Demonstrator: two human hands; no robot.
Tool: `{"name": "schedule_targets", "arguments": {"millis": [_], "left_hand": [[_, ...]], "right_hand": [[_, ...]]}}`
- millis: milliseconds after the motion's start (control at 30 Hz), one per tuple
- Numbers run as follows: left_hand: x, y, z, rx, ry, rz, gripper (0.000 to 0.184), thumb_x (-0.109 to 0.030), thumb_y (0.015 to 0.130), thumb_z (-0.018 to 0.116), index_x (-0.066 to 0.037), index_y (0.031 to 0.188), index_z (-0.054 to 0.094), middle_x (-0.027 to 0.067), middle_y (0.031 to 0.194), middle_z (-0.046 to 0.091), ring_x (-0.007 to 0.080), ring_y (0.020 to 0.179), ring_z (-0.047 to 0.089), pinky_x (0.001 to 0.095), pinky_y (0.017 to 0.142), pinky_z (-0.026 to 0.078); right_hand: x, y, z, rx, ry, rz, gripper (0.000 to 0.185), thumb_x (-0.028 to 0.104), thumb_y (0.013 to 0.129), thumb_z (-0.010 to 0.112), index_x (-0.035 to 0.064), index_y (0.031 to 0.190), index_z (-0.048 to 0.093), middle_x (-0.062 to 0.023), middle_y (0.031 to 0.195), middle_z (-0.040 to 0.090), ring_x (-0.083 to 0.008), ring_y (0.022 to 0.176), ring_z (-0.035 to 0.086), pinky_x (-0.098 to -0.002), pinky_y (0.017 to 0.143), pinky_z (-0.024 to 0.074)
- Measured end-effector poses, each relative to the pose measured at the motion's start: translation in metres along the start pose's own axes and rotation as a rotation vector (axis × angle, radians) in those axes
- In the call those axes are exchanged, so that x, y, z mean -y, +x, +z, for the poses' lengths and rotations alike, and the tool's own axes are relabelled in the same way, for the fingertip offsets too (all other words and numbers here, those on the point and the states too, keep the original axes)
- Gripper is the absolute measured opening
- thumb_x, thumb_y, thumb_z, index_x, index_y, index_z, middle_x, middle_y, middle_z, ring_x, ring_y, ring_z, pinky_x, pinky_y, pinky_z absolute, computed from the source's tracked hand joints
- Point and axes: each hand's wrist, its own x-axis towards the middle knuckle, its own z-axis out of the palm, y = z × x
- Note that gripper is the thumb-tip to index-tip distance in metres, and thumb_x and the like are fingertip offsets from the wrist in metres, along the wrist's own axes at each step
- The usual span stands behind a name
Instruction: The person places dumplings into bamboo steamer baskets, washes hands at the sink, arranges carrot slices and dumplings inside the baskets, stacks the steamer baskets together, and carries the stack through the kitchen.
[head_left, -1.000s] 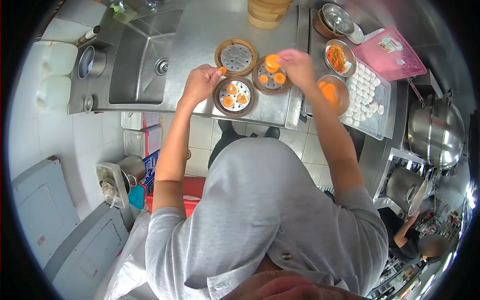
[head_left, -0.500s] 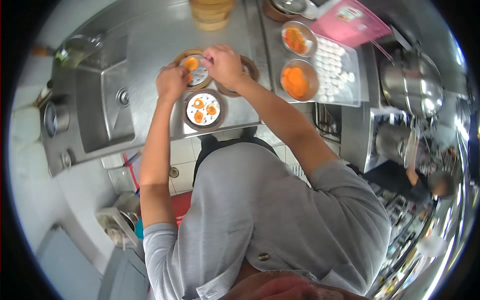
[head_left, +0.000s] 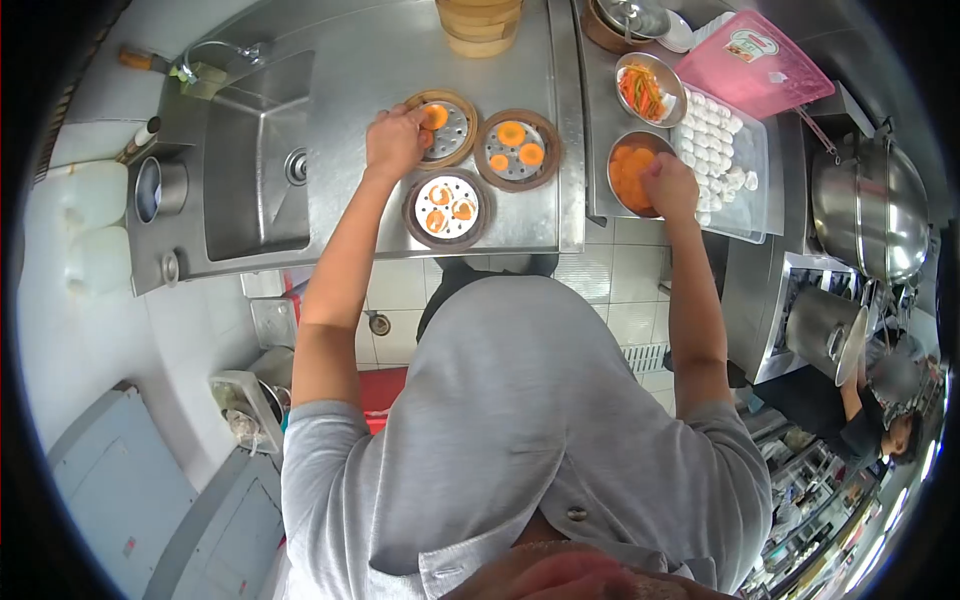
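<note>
My left hand is closed at the left side of the upper steamer basket, its fingertips on an orange slice. Another orange slice lies in that basket, on a perforated white liner. The right steamer basket holds three orange slices. In the lower steamer basket are three pieces, orange and white. My right hand reaches into a metal bowl of orange slices; its fingertips are hidden among them.
Behind that bowl stands a bowl of orange and green strips. White dough pieces fill a clear tray beside a pink lid. Stacked steamers stand at the back, a sink at left. Another person is at far right.
My right hand has moved from the steamers to the bowl of orange slices. My left hand has stayed at the upper steamer, where an orange slice now lies. The camera view has shifted.
</note>
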Motion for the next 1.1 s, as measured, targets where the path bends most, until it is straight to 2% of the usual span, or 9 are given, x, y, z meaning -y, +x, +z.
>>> {"name": "schedule_targets", "arguments": {"millis": [133,233,333,433,567,667,867,933,1100], "left_hand": [[0.016,-0.002,0.017,-0.15,-0.142,0.068,0.033,-0.02,0.083,0.075,-0.021,0.116,0.073,0.01,0.107,0.069,0.0313,0.1,0.067,0.0445,0.086,0.055],[0.013,-0.009,-0.008,-0.044,-0.253,-0.053,0.029,-0.018,0.086,0.075,-0.017,0.115,0.074,0.0108,0.106,0.071,0.0284,0.096,0.071,0.0395,0.082,0.056],[0.024,-0.012,0.003,-0.083,-0.621,-0.011,0.026,-0.016,0.09,0.075,-0.009,0.114,0.074,0.0081,0.098,0.072,0.0193,0.086,0.071,0.0323,0.077,0.056],[-0.047,-0.02,-0.008,-0.089,-0.935,0.131,0.027,-0.02,0.095,0.073,-0.004,0.116,0.073,0.0016,0.092,0.072,0.0069,0.08,0.064,0.026,0.073,0.054],[-0.144,-0.022,-0.033,0.234,-1.095,0.231,0.033,-0.027,0.095,0.074,-0.005,0.119,0.071,0.0045,0.094,0.074,0.0103,0.086,0.066,0.0278,0.081,0.053],[-0.154,-0.007,-0.014,0.348,-1.223,0.271,0.022,-0.019,0.095,0.072,-0.001,0.108,0.071,0.0007,0.088,0.071,0.0072,0.08,0.062,0.0252,0.073,0.051],[-0.039,0.014,0.01,0.043,-0.919,0.156,0.014,-0.015,0.093,0.073,-0.003,0.099,0.074,-0.0013,0.079,0.07,0.005,0.071,0.06,0.0259,0.064,0.049],[-0.005,0.017,-0.009,0.217,-0.667,-0.089,0.018,-0.021,0.091,0.074,-0.005,0.1,0.075,0.0033,0.081,0.074,0.0127,0.074,0.067,0.0298,0.069,0.052],[0.011,0.03,0.008,0.252,-0.274,-0.003,0.019,-0.027,0.087,0.074,-0.014,0.101,0.078,0.0084,0.091,0.077,0.025,0.082,0.073,0.0389,0.074,0.055]], "right_hand": [[-0.021,0.006,0.006,-0.08,0.252,-0.104,0.014,0.017,0.076,0.076,0.0077,0.086,0.073,-0.0123,0.079,0.073,-0.0283,0.075,0.073,-0.0404,0.07,0.0575],[-0.032,0.007,0.001,-0.073,0.358,-0.179,0.013,0.009,0.077,0.076,0.0045,0.088,0.072,-0.0084,0.076,0.072,-0.0204,0.07,0.071,-0.0338,0.067,0.0566],[-0.027,0.003,-0.01,0.122,0.832,0.007,0.013,0.003,0.078,0.077,0.0005,0.089,0.07,-0.0049,0.077,0.071,-0.0122,0.067,0.066,-0.0264,0.062,0.0536],[0.002,-0.008,-0.044,0.333,1.007,0.107,0.017,-0.001,0.079,0.078,-0.0018,0.093,0.069,-0.004,0.081,0.07,-0.0073,0.066,0.062,-0.02,0.06,0.0498],[0.052,-0.025,-0.053,0.457,1.162,0.048,0.018,0.001,0.082,0.079,-0.0021,0.097,0.069,-0.0054,0.082,0.07,-0.007,0.061,0.06,-0.0194,0.054,0.0468],[0.083,-0.031,-0.053,0.498,1.176,-0.034,0.018,0.002,0.083,0.079,-0.0022,0.097,0.069,-0.0048,0.082,0.07,-0.0076,0.061,0.06,-0.0203,0.052,0.0469],[0.057,-0.044,-0.06,0.359,1.027,-0.015,0.014,0.005,0.085,0.078,0.0005,0.097,0.071,-0.0039,0.085,0.07,-0.0087,0.07,0.063,-0.0213,0.059,0.0495],[0.026,-0.064,-0.066,0.268,0.932,-0.062,0.009,0.006,0.087,0.075,0.0014,0.093,0.071,-0.0032,0.083,0.07,-0.0092,0.069,0.062,-0.0238,0.062,0.0502],[-0.065,-0.133,-0.027,0.307,0.723,0.199,0.007,0.001,0.084,0.074,-0.001,0.09,0.071,-0.0066,0.079,0.073,-0.0109,0.066,0.066,-0.0249,0.059,0.0524]]}}
